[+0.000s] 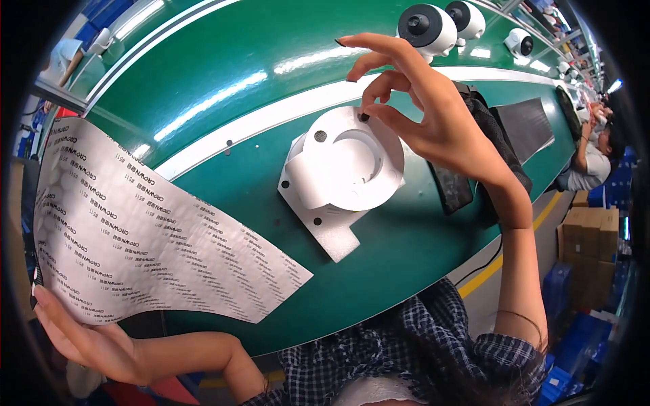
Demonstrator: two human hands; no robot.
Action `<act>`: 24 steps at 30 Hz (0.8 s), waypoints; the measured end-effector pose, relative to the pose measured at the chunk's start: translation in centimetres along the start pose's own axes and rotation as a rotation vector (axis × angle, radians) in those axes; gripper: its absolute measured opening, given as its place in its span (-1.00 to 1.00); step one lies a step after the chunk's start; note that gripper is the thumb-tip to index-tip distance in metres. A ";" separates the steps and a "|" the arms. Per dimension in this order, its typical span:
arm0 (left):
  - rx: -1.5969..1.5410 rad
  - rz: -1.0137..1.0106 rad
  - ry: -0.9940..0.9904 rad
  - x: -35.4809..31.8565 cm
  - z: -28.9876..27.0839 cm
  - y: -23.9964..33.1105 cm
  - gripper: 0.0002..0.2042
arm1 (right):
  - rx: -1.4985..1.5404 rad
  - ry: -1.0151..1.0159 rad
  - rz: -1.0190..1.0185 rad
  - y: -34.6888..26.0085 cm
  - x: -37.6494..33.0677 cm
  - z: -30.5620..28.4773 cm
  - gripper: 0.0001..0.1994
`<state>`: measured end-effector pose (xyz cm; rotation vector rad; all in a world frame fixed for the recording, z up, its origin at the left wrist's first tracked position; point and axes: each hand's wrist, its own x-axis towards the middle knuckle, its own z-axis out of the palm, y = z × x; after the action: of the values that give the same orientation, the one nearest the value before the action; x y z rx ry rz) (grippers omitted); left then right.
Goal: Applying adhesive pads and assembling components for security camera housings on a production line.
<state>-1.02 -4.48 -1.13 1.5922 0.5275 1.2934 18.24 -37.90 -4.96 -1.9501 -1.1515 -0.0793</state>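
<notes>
Pinching black pad point(364, 118) with right hand point(433, 111), thumb to index, at rim of white housing point(308, 179). Housing lies on green bench point(406, 237), opening up, likely for access; left hand point(95, 348) grips edge of printed sheet point(149, 250), presumably to clear housing.

Brown cardboard boxes point(582, 222) stand beyond a yellow line point(479, 279) on grey floor point(546, 238).

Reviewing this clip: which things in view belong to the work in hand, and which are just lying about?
In use:
- sheet, in the left hand
- white part, beneath the right hand
- black dot, at the right fingertips

Apparently lying about:
- black slab
- grey sheet
- white devices
- cardboard boxes
</notes>
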 end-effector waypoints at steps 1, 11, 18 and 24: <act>0.011 0.015 0.005 0.0 0.0 0.0 -0.60 | -0.020 -0.016 -0.004 -0.1 0.1 0.0 -0.35; 0.055 0.005 0.022 -0.5 0.2 0.1 -0.59 | -0.344 0.066 0.011 -1.7 -1.0 1.8 -0.30; -0.439 -0.237 -0.091 1.6 -3.8 -0.9 -0.57 | -0.298 0.158 -0.247 -1.1 -2.8 3.6 -0.27; 0.077 0.033 0.000 -0.5 0.5 0.4 -0.55 | -0.284 -0.068 -0.234 -1.8 -3.5 2.3 -0.20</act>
<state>-0.82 -5.34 -0.98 1.6704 0.5586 1.3115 14.11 -38.34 -6.79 -2.0653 -1.4763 -0.3178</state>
